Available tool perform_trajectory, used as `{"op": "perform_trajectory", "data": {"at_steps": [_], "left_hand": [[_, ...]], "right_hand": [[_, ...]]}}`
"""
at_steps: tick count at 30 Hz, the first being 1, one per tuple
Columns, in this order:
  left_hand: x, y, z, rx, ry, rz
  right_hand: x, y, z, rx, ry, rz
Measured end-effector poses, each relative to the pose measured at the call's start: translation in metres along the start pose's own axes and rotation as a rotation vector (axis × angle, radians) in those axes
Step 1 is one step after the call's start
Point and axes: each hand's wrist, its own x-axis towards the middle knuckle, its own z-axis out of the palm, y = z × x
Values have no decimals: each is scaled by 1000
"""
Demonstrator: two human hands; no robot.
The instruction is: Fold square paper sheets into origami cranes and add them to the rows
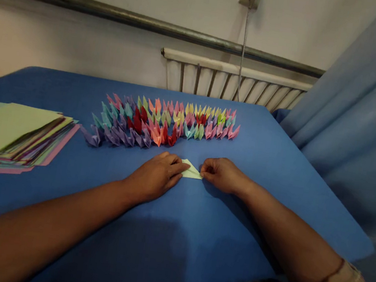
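Blue cloth covers the tabletop (273,180), which stands against a pale wall with a metal pipe (121,14), a white radiator (230,84) and a blue curtain (361,113) to the right.

Near the middle of the cloth lies a small folded paper (191,170), pale yellow-green and pointed, flat on the surface between both hands. The left hand (157,174) rests palm down with its fingers stretched over the paper's left edge. Its grip is released, and it presses rather than grasps, probably to pin the piece flat. The right hand (221,174) has its fingers curled, and its grip looks clenched in a pinch on the paper's right corner, likely to hold a crease.

Just beyond the hands, paper cranes (163,119) stand upright in close rows grouped roughly by colour, set back where the arms do not brush them. A fanned stack of coloured sheets (15,134) lies well apart at the left edge, within reach of the left arm.
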Motion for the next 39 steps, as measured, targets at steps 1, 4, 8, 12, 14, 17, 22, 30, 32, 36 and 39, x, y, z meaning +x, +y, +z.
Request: {"op": "perform_trajectory", "data": {"at_steps": [1, 4, 8, 12, 14, 17, 22, 30, 32, 36, 39], "left_hand": [[0, 0, 0, 6, -3, 5], [0, 0, 1, 19, -18, 8], [0, -2, 1, 15, -35, -3], [1, -3, 3, 21, -36, 3], [2, -3, 3, 37, -25, 2], [2, -4, 3, 71, -16, 12], [0, -7, 0, 161, -22, 71], [-2, -10, 0, 6, 5, 10], [-2, -10, 0, -64, 24, 3], [0, -10, -2, -165, 30, -37], [2, -14, -3, -238, -6, -55]], "right_hand": [[0, 1, 1, 4, 1, -3], [1, 6, 4, 28, -7, -35], [7, 13, 9, 9, 60, -87], [16, 14, 13, -115, 219, -232], [21, 12, 13, -154, 164, -304], [25, 11, 13, -145, 62, -363], [24, 7, 10, -164, 71, -382], [1, -15, 14, -279, 107, -266], [-1, -18, 18, -281, 132, -228], [0, -19, 24, -278, 183, -192], [0, -18, 26, -281, 188, -184]]}}
